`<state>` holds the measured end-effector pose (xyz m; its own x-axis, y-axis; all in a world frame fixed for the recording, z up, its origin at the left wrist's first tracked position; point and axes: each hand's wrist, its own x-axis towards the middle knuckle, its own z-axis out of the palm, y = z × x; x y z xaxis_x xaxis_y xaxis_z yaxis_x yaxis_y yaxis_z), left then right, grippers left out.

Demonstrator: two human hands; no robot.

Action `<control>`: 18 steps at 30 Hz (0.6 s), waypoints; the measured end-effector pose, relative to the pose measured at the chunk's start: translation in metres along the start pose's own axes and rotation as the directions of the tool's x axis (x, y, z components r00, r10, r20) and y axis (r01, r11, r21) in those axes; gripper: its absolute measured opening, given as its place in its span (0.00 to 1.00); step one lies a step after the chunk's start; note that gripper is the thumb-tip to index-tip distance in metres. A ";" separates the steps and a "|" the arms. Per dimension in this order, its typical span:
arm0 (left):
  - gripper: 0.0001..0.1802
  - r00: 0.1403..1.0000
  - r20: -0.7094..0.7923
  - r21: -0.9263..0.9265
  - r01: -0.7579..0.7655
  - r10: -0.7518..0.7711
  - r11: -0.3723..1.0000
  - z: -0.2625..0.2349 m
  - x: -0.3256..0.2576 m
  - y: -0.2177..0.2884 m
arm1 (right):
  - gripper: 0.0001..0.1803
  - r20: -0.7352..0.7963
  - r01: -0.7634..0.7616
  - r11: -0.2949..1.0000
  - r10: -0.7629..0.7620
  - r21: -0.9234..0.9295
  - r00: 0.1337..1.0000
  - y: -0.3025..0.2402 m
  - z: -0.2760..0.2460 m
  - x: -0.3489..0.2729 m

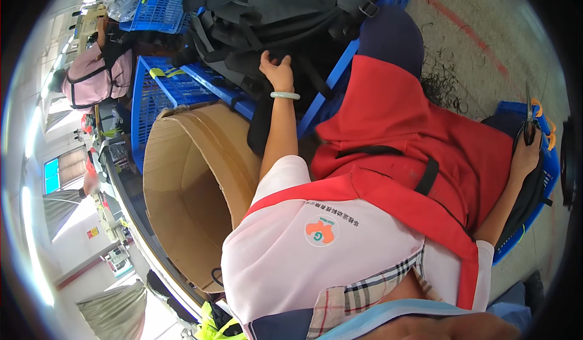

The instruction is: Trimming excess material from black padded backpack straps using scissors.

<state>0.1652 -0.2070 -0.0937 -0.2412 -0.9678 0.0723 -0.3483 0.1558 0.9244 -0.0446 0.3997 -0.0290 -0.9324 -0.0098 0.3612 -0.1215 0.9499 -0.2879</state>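
My left hand (276,71), with a pale bangle on its wrist, is at the near side of a black backpack (273,18). Its thumb and forefinger stand apart and nothing shows between them; the other fingers are partly hidden. The backpack, with straps and a buckle, lies over blue crates. At the far right, my right hand (527,152) is closed round the dark handles of a pair of scissors (529,106), blades pointing away from me. That hand is over a blue crate (551,173) with dark fabric in it.
A large open cardboard box (200,182) stands left of my left arm. Blue crates (159,3) are stacked behind it, one with a clear plastic bag. A person in pink (97,76) sits farther left. Dark strap scraps (442,84) litter the floor. A red apron (413,146) covers my lap.
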 end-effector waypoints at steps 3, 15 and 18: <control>0.40 0.960 0.280 0.234 -0.037 -0.031 0.972 -0.005 -0.005 -0.010 | 0.17 0.003 -0.007 0.998 0.007 -0.065 1.000 0.002 0.001 0.001; 0.37 0.910 0.393 0.792 -0.260 -0.136 0.552 -0.071 0.007 -0.003 | 0.17 0.025 0.002 1.000 -0.002 -0.030 1.000 0.002 0.002 -0.001; 0.37 0.896 0.364 0.846 -0.204 -0.254 0.492 -0.067 -0.013 -0.001 | 0.17 0.039 -0.020 0.999 0.022 -0.036 0.999 -0.004 0.000 -0.002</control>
<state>0.2293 -0.2080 -0.0705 -0.4577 -0.8345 -0.3069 -0.8885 0.4419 0.1235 -0.0419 0.3962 -0.0284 -0.9475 -0.0015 0.3198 -0.0904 0.9604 -0.2634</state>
